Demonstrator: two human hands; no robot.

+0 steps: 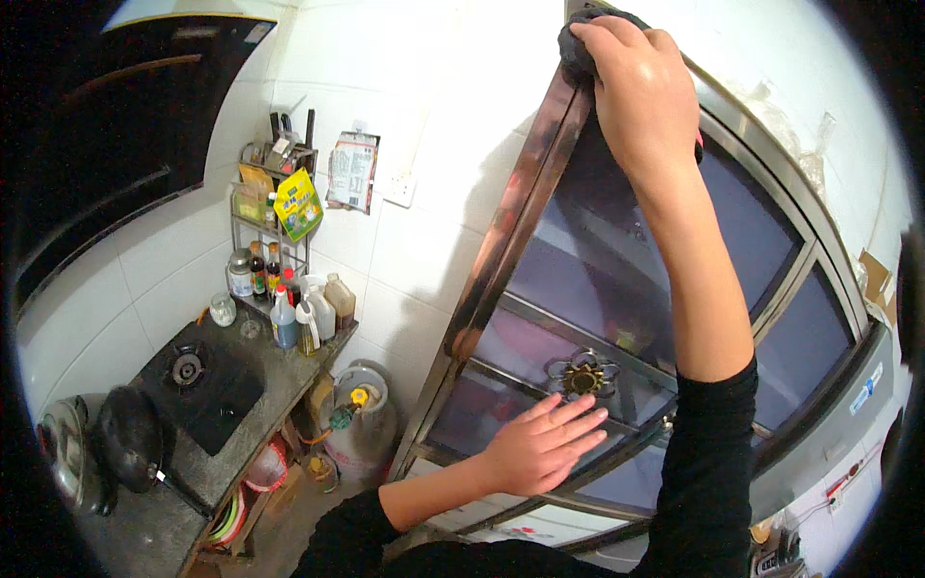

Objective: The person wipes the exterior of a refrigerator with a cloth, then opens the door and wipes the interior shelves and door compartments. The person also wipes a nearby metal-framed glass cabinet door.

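Observation:
My right hand (639,79) reaches up to the top corner of a metal-framed glass cabinet (578,264) and holds a dark cloth (578,52) against the frame. Lower down, my left hand (538,448) is spread with its fingers apart near the glass front, just below a flower-shaped metal ornament (582,377). Nothing is in the left hand; whether its palm touches the cabinet I cannot tell. Part of the cloth is hidden behind my right fingers.
To the left, a stone counter (249,404) bears a gas burner (188,368), a black wok (130,437) and several bottles (285,321). A spice rack (237,217) stands in the corner. A gas cylinder (368,433) is between counter and cabinet. A range hood (137,108) hangs at upper left.

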